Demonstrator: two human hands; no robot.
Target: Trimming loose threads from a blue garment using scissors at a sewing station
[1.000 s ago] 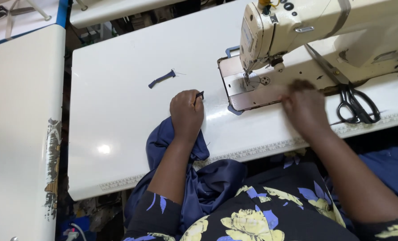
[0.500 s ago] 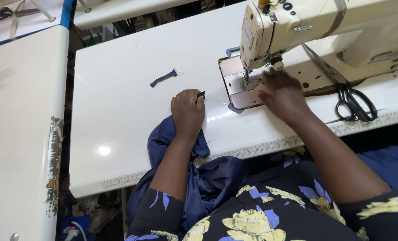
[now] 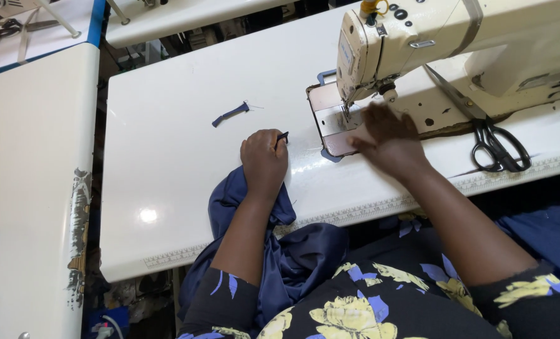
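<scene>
1. Left hand (image 3: pixel 264 160) curled into a loose fist on the white worktop (image 3: pixel 167 188), grip pinching a thin dark strip end (image 3: pixel 283 136) between thumb and fingers.
2. Navy cloth (image 3: pixel 255 207) under that wrist, draped off the worktop edge down into the lap.
3. Right hand (image 3: pixel 386 135) flat by the sewing machine (image 3: pixel 430 37), fingers spread, touching the metal plate (image 3: pixel 330 116) beside the needle; blurred, holding nothing that can be made out.
4. Small navy scrap (image 3: pixel 231 114) lying loose, well apart from both hands.
5. Scissors (image 3: pixel 496 141) to the right on the machine bed, untouched.
6. Cloth probably light, soft, a bit slippery: limp folds, slight sheen, likely to slide off the edge unless pinned by a palm.
7. Best hold, by the look of it: the edge or strip end in a fingertip pinch, bulk kept flat under the hand.
</scene>
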